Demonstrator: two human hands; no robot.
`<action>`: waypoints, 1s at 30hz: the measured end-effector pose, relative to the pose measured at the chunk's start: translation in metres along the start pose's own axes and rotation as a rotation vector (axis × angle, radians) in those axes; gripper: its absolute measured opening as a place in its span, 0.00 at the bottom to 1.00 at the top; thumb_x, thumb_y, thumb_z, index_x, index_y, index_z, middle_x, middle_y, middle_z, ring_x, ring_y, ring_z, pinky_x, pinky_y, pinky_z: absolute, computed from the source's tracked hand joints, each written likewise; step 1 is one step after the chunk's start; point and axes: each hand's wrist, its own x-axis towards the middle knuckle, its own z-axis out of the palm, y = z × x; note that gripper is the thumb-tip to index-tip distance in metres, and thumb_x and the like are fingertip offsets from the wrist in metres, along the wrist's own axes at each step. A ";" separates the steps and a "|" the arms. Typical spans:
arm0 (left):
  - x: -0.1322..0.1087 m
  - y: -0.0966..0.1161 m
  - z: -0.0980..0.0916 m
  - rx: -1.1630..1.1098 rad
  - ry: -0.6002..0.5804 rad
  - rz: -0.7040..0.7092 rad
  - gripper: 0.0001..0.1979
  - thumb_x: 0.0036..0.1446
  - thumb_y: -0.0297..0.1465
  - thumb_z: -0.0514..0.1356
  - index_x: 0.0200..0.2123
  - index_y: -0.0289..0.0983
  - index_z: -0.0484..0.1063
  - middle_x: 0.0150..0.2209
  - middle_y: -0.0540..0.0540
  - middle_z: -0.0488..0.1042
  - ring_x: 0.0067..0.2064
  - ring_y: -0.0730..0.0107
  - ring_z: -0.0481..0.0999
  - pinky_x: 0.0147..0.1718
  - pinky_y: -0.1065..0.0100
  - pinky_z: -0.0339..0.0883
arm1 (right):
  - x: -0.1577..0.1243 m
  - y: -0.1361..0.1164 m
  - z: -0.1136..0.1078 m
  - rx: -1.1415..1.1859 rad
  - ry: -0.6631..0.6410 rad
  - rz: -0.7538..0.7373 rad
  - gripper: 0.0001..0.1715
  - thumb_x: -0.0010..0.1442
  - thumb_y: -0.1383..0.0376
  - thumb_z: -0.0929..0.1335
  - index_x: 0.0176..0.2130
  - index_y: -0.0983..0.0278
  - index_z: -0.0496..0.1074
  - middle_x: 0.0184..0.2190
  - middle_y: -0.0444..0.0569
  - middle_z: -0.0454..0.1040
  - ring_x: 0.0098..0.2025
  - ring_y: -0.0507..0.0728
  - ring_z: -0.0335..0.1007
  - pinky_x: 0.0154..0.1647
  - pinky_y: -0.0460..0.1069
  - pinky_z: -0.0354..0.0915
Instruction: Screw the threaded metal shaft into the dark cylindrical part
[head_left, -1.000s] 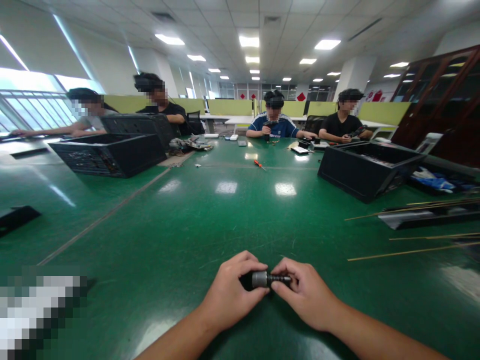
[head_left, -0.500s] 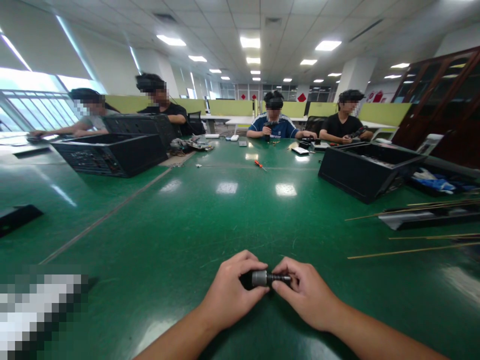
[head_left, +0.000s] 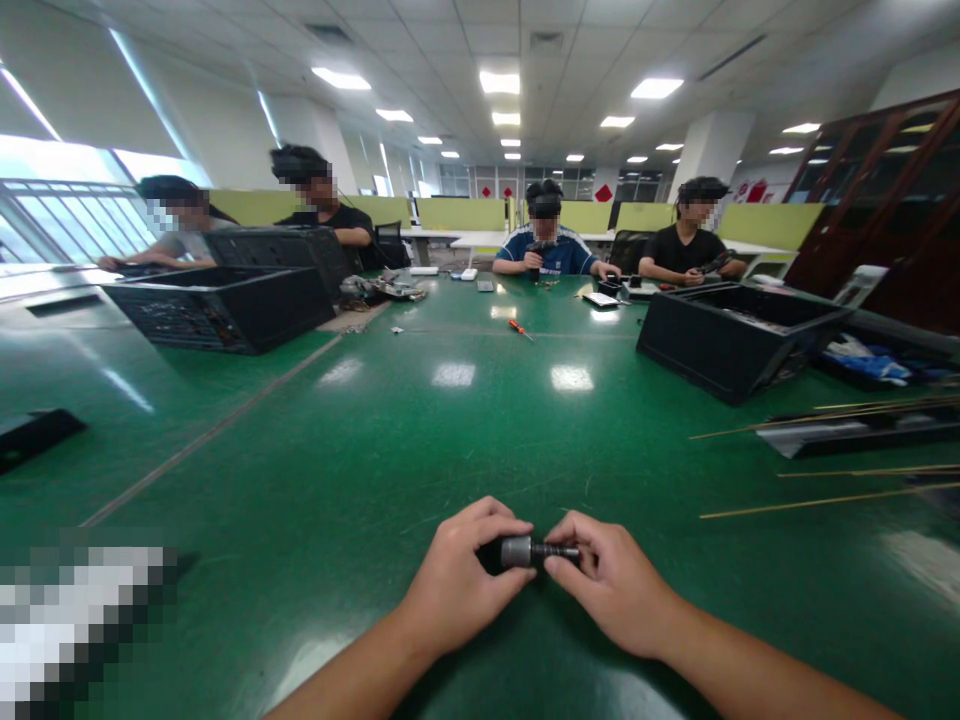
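Low in the middle of the head view, a small cylindrical part with a thick grey barrel (head_left: 517, 551) and a thinner dark ribbed shaft (head_left: 555, 551) lies level between my hands. Its exact kind does not show. My left hand (head_left: 471, 565) curls around the barrel end, thumb below and fingers above. My right hand (head_left: 611, 585) pinches the shaft end, with some fingertips tucked behind it. Both hands are closed on the same part, just over the green tabletop (head_left: 420, 450).
Open black computer cases stand at left (head_left: 232, 315) and right (head_left: 731, 345). An orange screwdriver (head_left: 517, 327) lies farther back. Thin yellowish rods (head_left: 795, 506) stick in from the right. Several people sit across the table, one of them a person in blue (head_left: 544, 250).
My hands and the part have barely shifted, a touch left and up. At the far left, a co-worker's outstretched arm has drawn in towards the case.
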 end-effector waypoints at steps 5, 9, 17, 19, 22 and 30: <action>-0.002 -0.002 0.000 0.006 -0.003 -0.001 0.17 0.46 0.22 0.70 0.40 0.41 0.80 0.37 0.48 0.77 0.38 0.68 0.77 0.39 0.67 0.69 | 0.000 0.002 0.000 -0.011 0.008 0.008 0.03 0.59 0.68 0.69 0.37 0.63 0.72 0.22 0.38 0.64 0.24 0.50 0.55 0.29 0.46 0.51; -0.002 -0.003 0.001 0.008 -0.001 -0.004 0.17 0.45 0.22 0.70 0.40 0.42 0.80 0.37 0.49 0.77 0.39 0.68 0.77 0.40 0.67 0.69 | -0.001 0.003 0.001 -0.009 0.009 0.011 0.03 0.59 0.67 0.68 0.37 0.63 0.72 0.22 0.37 0.62 0.24 0.50 0.53 0.29 0.46 0.51; 0.000 0.000 -0.002 0.009 0.008 -0.029 0.18 0.45 0.22 0.70 0.40 0.42 0.80 0.37 0.49 0.77 0.39 0.67 0.78 0.40 0.66 0.69 | -0.001 0.002 -0.001 0.009 -0.003 0.034 0.04 0.60 0.65 0.68 0.37 0.64 0.72 0.21 0.36 0.58 0.24 0.50 0.52 0.26 0.46 0.49; 0.000 -0.001 -0.002 0.012 0.010 -0.037 0.17 0.45 0.22 0.70 0.40 0.42 0.80 0.37 0.49 0.77 0.39 0.67 0.78 0.40 0.65 0.69 | -0.001 0.002 -0.001 0.006 -0.002 0.040 0.05 0.61 0.64 0.68 0.37 0.64 0.72 0.20 0.36 0.57 0.23 0.50 0.52 0.26 0.46 0.48; 0.000 -0.001 -0.002 0.010 0.012 -0.033 0.17 0.45 0.22 0.70 0.40 0.42 0.80 0.38 0.49 0.77 0.39 0.66 0.78 0.41 0.65 0.69 | -0.001 0.003 -0.001 0.010 -0.003 0.042 0.06 0.61 0.64 0.68 0.37 0.64 0.72 0.20 0.35 0.56 0.23 0.50 0.52 0.26 0.46 0.48; 0.001 0.001 -0.005 0.029 0.030 -0.035 0.19 0.44 0.20 0.70 0.40 0.43 0.80 0.37 0.49 0.77 0.39 0.67 0.78 0.41 0.66 0.69 | -0.001 0.005 0.000 0.011 0.001 0.032 0.04 0.59 0.67 0.68 0.38 0.64 0.71 0.18 0.34 0.54 0.21 0.49 0.51 0.25 0.46 0.47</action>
